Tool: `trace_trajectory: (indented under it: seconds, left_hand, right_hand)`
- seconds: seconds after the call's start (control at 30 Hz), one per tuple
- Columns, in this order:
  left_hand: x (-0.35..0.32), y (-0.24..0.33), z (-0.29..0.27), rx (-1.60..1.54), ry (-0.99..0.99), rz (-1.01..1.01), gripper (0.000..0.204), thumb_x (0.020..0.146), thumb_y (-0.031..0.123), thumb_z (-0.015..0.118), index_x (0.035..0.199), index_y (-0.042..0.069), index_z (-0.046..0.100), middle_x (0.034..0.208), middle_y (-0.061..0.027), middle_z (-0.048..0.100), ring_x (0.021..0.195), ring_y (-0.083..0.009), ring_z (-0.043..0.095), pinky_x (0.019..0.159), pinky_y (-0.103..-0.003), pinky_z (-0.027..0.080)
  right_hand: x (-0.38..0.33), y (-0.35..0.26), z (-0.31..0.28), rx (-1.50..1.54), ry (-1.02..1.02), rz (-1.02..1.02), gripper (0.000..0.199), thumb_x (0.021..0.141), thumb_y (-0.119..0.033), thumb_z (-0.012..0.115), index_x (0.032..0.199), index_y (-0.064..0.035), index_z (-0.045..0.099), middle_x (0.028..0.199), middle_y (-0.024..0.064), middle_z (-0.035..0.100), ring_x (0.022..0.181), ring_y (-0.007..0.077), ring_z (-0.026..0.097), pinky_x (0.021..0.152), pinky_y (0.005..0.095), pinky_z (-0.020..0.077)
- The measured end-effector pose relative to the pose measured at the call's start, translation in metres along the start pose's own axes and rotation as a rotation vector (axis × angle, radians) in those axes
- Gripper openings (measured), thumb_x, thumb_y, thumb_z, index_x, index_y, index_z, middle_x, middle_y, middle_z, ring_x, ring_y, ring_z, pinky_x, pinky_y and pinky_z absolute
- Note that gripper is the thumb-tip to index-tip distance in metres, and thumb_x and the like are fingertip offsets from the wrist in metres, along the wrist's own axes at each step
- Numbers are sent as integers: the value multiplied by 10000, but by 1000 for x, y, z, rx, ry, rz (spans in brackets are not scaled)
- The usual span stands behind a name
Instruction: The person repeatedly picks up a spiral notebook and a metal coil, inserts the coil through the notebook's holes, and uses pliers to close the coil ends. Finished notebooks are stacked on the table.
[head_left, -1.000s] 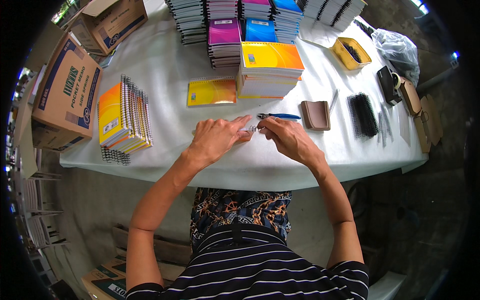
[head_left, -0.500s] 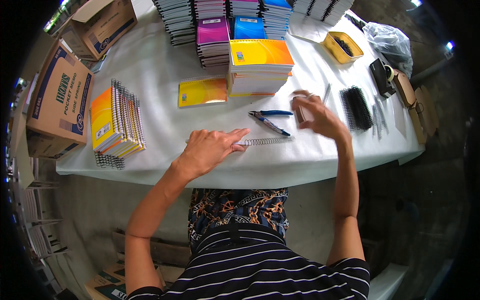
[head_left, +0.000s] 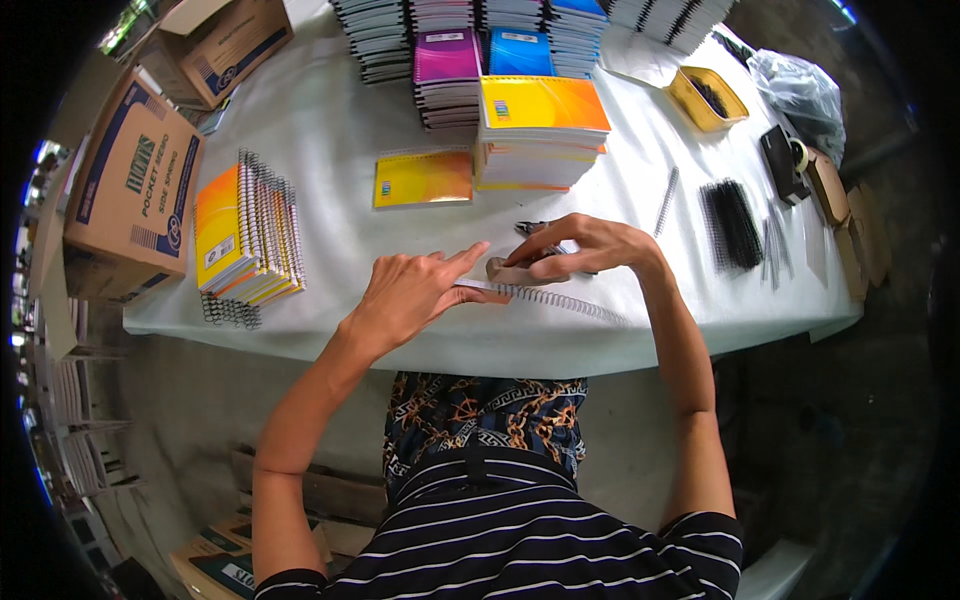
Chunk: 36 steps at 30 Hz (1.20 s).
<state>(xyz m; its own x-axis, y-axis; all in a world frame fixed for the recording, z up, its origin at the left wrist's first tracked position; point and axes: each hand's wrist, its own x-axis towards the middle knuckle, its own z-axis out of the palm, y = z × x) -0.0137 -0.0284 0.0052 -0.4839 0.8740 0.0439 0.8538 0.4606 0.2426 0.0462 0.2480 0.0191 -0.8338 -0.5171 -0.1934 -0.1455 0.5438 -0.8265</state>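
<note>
Head view looks down on a white-covered surface (head_left: 330, 120) that fills the upper middle of the picture, its near edge curving just above the person's lap. Cardboard boxes (head_left: 135, 190) stand past its left end, and stacks of notebooks (head_left: 470, 40) line its far edge. A yellow-covered stack (head_left: 540, 130) sits in front of those, with a single yellow notebook (head_left: 424, 178) lying flat just to its left. A fanned row of spiral notebooks (head_left: 250, 235) stands near the left edge. To the right lie a bundle of black spirals (head_left: 735, 222) and a yellow tray (head_left: 705, 98).

Between the yellow stack and the near edge the cloth is bare in a narrow strip, and there both hands meet. The left hand (head_left: 405, 292) lies open, palm down, its forefinger stretched out to the end of a silver spiral wire (head_left: 560, 298). That wire lies flat along the near edge, running rightward from the fingertips. The right hand (head_left: 590, 245) arches above the wire's left part, fingers curled in a pinch on a small brown notebook (head_left: 515, 272) that rests against the wire's end. Pliers (head_left: 532, 229) lie just behind the right hand, partly hidden by it.
</note>
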Motion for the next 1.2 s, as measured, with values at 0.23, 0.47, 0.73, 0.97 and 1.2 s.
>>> trace_trajectory:
  seconds: [0.23, 0.47, 0.73, 0.97, 1.2]
  left_hand:
    - [9, -8, -8, -50, -68, 38, 653, 850, 457, 652, 1432, 234, 456, 671, -130, 650, 643, -319, 661, 590, -420, 521]
    - [13, -9, -12, -80, -2, 31, 691, 833, 433, 684, 1449, 240, 435, 660, -132, 641, 616, -326, 646, 594, -434, 516]
    - [6, -18, -6, -77, 146, -6, 751, 761, 454, 733, 1438, 299, 447, 824, -106, 709, 681, -323, 667, 650, -416, 540]
    - [2, -22, -9, -348, 24, -146, 794, 732, 345, 798, 1440, 343, 438, 901, -110, 713, 727, -324, 665, 704, -401, 551]
    - [-2, -27, 20, -898, 331, -136, 962, 677, 130, 852, 1496, 211, 354, 1265, -61, 642, 1117, -219, 638, 962, -368, 523]
  right_hand:
    - [3, -1, -5, 62, 58, -55, 573, 830, -519, 636, 1174, -64, 695, 1075, 150, 695, 960, 263, 653, 874, 365, 495]
    - [11, 6, -5, 84, 70, -89, 612, 795, -531, 654, 1158, -41, 702, 1067, 162, 680, 971, 274, 638, 898, 387, 483]
    - [15, -1, -2, 194, 82, -82, 548, 814, -481, 656, 1153, -53, 704, 1049, 135, 684, 967, 266, 637, 895, 376, 477]
    - [21, -1, 1, 485, 27, -258, 653, 798, -552, 611, 1137, 1, 686, 1061, 160, 661, 955, 261, 617, 889, 395, 455]
    - [28, 2, 0, 399, 44, -273, 596, 829, -545, 617, 1125, -36, 708, 1050, 124, 680, 907, 234, 615, 835, 351, 477]
